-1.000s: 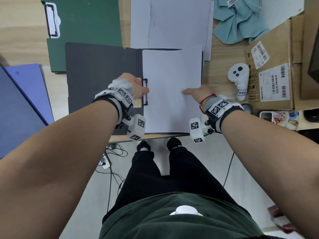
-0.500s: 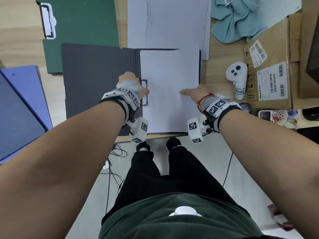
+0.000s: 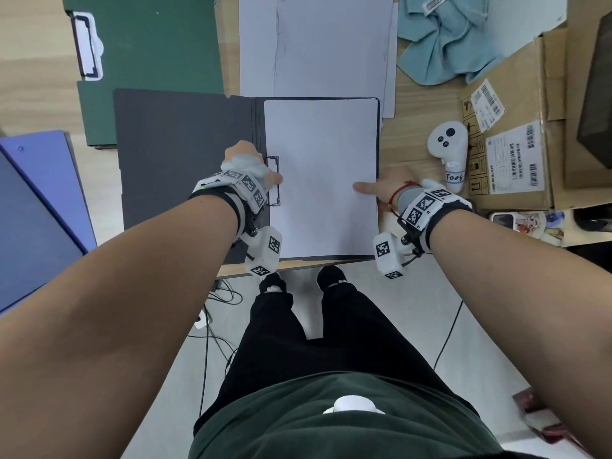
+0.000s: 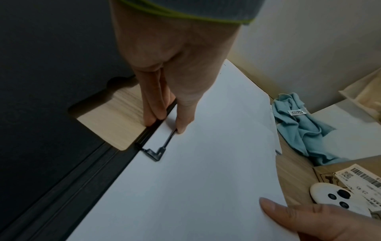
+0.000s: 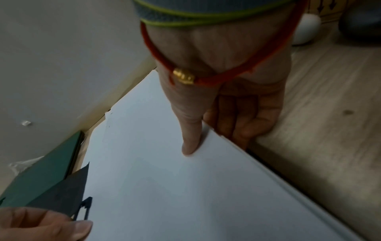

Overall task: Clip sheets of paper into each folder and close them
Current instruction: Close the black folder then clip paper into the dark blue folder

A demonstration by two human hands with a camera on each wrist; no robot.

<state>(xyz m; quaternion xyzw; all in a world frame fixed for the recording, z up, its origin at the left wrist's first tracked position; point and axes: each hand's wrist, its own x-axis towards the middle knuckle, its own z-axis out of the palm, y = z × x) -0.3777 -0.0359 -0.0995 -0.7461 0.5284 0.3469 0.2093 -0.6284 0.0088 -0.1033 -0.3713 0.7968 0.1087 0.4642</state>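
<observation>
A dark grey folder (image 3: 178,154) lies open at the table's near edge. A white sheet of paper (image 3: 321,180) covers its right half. A black wire clip (image 3: 275,180) (image 4: 158,151) sits at the spine and lies on the paper's left margin. My left hand (image 3: 265,173) (image 4: 167,125) pinches this clip, thumb on the wire bar and fingers at the spine. My right hand (image 3: 367,187) (image 5: 212,138) pinches the paper's right edge, thumb on top and curled fingers below.
A green folder (image 3: 149,61) with its own clip lies behind the grey one, and blue folders (image 3: 39,200) lie to the left. Loose white sheets (image 3: 318,44) are at the back. To the right are a teal cloth (image 3: 453,38), a white controller (image 3: 447,150) and a cardboard box (image 3: 516,127).
My left hand has shifted slightly over the clip, and its wrist now hides more of the spine. The right hand and the paper have stayed put.
</observation>
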